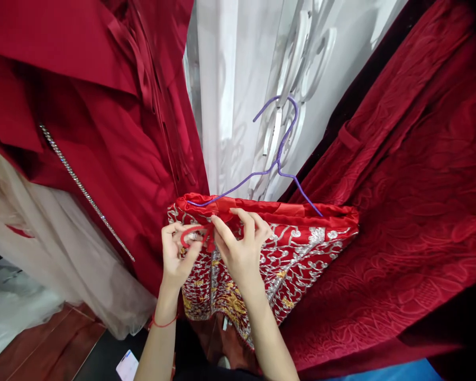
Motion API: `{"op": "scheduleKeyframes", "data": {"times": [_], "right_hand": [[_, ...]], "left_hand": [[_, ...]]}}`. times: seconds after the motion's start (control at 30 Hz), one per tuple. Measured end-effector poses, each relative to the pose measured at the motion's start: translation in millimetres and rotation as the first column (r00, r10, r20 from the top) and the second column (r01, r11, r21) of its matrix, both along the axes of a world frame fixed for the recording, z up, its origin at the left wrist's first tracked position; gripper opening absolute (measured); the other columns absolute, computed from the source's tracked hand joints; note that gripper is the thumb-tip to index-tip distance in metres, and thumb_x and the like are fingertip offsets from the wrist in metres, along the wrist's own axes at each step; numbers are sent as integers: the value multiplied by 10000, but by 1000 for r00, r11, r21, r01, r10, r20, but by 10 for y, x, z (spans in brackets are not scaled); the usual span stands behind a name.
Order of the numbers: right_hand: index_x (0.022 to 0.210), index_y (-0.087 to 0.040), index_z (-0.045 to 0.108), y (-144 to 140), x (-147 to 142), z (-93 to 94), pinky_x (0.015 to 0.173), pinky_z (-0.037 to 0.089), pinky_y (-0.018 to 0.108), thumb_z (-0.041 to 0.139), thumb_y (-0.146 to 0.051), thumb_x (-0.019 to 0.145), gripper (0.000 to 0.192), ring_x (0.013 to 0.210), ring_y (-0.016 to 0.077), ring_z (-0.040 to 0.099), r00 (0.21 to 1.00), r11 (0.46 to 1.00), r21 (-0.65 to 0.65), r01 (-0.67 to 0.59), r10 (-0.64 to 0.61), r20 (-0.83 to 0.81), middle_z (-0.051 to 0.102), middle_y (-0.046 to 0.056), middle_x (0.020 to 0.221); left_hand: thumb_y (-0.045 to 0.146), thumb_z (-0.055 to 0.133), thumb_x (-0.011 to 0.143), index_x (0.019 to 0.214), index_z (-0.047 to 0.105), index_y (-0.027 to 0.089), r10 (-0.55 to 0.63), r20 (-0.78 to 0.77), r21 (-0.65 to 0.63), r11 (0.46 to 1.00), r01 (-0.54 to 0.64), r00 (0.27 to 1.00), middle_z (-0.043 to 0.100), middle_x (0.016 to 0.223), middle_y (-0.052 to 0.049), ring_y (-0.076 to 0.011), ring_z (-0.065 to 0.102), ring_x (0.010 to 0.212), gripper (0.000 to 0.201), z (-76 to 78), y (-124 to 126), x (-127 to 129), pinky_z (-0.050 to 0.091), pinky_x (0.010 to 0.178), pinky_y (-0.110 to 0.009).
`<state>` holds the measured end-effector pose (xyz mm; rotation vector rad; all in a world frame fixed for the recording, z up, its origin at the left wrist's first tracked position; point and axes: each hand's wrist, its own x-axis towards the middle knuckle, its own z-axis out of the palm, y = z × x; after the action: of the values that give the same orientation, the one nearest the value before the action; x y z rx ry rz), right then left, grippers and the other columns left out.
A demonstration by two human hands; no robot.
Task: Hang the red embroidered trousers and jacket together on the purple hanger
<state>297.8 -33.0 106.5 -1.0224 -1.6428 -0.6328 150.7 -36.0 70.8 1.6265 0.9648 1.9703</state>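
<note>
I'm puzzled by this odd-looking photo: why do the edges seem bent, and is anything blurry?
Head view: wide lens bows the red gowns outward at the edges; lighting soft and even; both hands and the embroidered garment sharp; purple hanger crisp against the bright white panel.

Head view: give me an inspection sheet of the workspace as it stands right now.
Surface: no table; dark floor and reddish floorboards show below.
Job's things: red embroidered garment draped over a purple wire hanger; thin red ribbon tie at its top edge.
Clutter: a small white card on the floor.
Grippers: left hand and right hand both pinch the ribbon tie; a red string circles the left wrist.
Cables: nothing seen.
Surroundings: red dress with rhinestone strap on the left, cream tulle under it, white fabric behind, red embossed velvet on the right.
</note>
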Motion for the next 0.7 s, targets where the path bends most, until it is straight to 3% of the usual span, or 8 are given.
{"op": "scheduleKeyframes", "data": {"times": [0.07,0.13,0.27,0.43,0.57,0.7], "right_hand": [[1181,-335,681,63,10,1,992,331,496,674,-214,906,300,1228,288,474,1000,999,26,-23,23,16,611,98,1305],[1189,-322,678,101,19,3,1023,297,493,666,-214,915,295,1228,267,514,997,997,31,-64,63,42,652,82,1282],[1199,-294,673,115,2,3,1070,251,459,653,-208,933,281,1130,200,608,993,993,22,-115,114,34,735,27,1139],[1165,-278,683,84,-34,15,1063,246,447,658,-203,933,245,1061,180,634,993,993,2,-115,114,21,753,13,1086],[1142,-268,685,59,-11,33,1062,249,449,634,-216,951,204,1053,175,624,993,994,1,-108,108,41,755,12,1076],[1145,-284,684,39,50,42,1059,252,469,650,-211,938,222,1060,186,601,994,996,5,-86,85,63,747,5,1092]], "left_hand": [[268,798,789,1172,484,242,1,-59,-36,999,-3,998,657,1148,-59,-155,706,952,496,-27,2,23,588,814,-251],[244,786,792,1218,511,233,21,-95,-62,998,-27,995,644,1187,-74,-183,688,1062,507,-41,23,49,578,915,-293],[231,684,867,1146,600,208,76,-98,-2,997,-77,992,704,1049,-60,-165,722,890,292,-19,47,44,602,809,-273],[304,760,818,1112,624,208,-7,-64,47,999,10,998,733,983,-45,-160,732,767,338,69,-19,16,607,733,-258],[304,682,899,1072,600,209,24,38,-76,997,-21,999,724,866,-16,-124,705,655,213,89,-47,59,591,652,-222],[300,727,861,1068,586,204,-34,25,-157,987,38,999,736,916,-31,-147,734,721,268,2,-73,54,606,679,-232]]}}
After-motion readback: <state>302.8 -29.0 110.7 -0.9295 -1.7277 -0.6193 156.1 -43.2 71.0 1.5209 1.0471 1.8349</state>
